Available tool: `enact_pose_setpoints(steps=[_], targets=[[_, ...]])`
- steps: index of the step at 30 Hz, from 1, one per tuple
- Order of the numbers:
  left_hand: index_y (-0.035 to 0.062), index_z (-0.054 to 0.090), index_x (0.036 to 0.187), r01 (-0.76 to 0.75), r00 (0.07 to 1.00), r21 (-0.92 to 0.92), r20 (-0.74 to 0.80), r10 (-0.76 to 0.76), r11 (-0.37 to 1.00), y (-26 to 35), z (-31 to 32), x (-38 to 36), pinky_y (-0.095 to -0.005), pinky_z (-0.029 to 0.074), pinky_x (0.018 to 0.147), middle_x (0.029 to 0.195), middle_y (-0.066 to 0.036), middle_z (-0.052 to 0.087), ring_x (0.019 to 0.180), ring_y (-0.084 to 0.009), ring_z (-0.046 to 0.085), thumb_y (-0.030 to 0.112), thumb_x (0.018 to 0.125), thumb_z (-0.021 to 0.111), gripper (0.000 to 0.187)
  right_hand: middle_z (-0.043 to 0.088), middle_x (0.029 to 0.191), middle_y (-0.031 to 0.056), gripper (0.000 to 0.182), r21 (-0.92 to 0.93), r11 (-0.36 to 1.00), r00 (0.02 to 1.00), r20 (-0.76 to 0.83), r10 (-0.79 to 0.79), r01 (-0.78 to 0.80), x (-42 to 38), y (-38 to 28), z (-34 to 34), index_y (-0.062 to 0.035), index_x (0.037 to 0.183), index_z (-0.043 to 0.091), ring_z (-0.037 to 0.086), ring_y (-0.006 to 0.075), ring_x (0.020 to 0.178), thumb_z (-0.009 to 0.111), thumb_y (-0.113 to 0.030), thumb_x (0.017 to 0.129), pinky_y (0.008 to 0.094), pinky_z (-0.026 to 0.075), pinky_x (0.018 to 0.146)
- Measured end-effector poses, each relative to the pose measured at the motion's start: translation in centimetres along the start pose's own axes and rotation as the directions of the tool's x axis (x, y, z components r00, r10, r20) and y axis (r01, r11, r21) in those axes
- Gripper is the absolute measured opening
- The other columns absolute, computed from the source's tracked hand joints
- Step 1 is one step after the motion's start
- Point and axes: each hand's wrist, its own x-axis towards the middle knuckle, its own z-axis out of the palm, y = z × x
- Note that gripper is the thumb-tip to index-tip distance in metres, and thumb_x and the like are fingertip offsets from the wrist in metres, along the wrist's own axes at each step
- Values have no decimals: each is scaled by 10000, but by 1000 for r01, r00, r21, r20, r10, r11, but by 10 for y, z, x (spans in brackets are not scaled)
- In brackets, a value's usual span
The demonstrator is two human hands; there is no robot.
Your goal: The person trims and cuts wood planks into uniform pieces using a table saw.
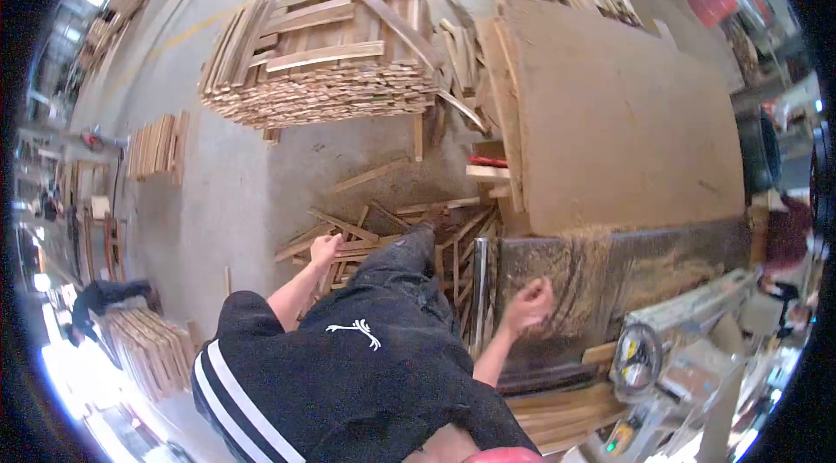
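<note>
My left hand point(326, 248) hangs over a heap of loose wood strips point(353, 245) on the floor, its fingers curled in with nothing showing in them. Over the dark, sawdust-covered machine table point(557, 271), my right hand point(529, 306) is held up with loosely bent fingers, also with no object visible. A large brown board point(627, 114) lies beyond that table. One leg in dark trousers point(396, 267) reaches forward among the strips.
A big stack of wood strips point(322, 88) stands ahead on the floor, with a smaller stack point(157, 148) to its left. Wood planks point(566, 415) and a handwheel point(637, 357) are at the right. A person point(109, 297) bends near planks point(148, 345) at the left.
</note>
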Motion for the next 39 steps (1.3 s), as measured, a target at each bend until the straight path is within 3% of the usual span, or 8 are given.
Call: enact_pose_setpoints(steps=[4,12,21,22,23,26,29,39], targets=[[144,735,1069,588,771,-411,547,-327,697,-132,-14,133,-424,403,413,779,-77,673,467,-232,549,275,981,495,287,713,948,115,198,403,909,937,266,-227,106,5,-116,77,-53,1194,712,653,237,723,674,-131,1016,368,542,638],[43,774,1135,-289,956,-356,-151,251,888,57,33,171,-330,556,829,994,-75,792,912,-162,718,430,975,708,424,775,1023,183,236,678,695,330,616,-715,241,116,-311,219,-35,1157,741,770,277,904,711,-193,984,370,595,802],[65,770,1149,-231,910,-364,-408,68,902,96,-57,170,-372,555,931,1080,-99,786,1023,-203,727,372,981,707,355,750,1080,215,301,841,353,47,367,-929,409,187,-553,330,-10,1140,736,715,354,1062,777,-180,896,443,560,947],[58,765,1148,-328,911,-424,-380,163,844,142,-107,133,-371,557,918,1072,-96,782,1016,-199,723,349,992,696,338,727,1058,190,301,908,407,118,417,-901,-101,173,-548,449,-2,1155,710,698,365,1017,754,-167,907,450,558,930],[17,750,1134,-307,936,-288,-266,232,907,178,-166,117,-359,560,900,1052,-88,770,1014,-183,710,286,1005,694,304,694,1049,159,283,800,473,32,498,-867,370,216,-648,350,11,1196,669,690,318,1013,701,-124,949,430,550,927],[21,702,1241,-448,797,-24,-463,388,894,253,-308,185,-359,541,931,1206,-90,756,1096,-197,688,308,1036,648,357,741,1179,189,292,808,587,574,464,-675,36,183,-704,500,-16,1205,717,699,338,1110,666,-235,1018,417,530,972],[63,709,1283,-584,503,-16,-792,346,812,291,-396,269,-339,525,985,1233,-78,749,1154,-167,675,313,1041,657,351,759,1133,187,340,820,571,470,492,-733,31,113,-795,508,-14,1215,725,732,313,1041,667,-294,1032,396,560,932],[69,745,1177,-487,650,20,-659,378,873,344,-439,452,-391,524,991,1201,-111,751,1129,-279,698,306,986,724,305,745,1053,45,304,291,613,-149,812,-564,-734,-83,-962,554,2,1207,720,687,120,917,679,-251,1043,282,554,833]])
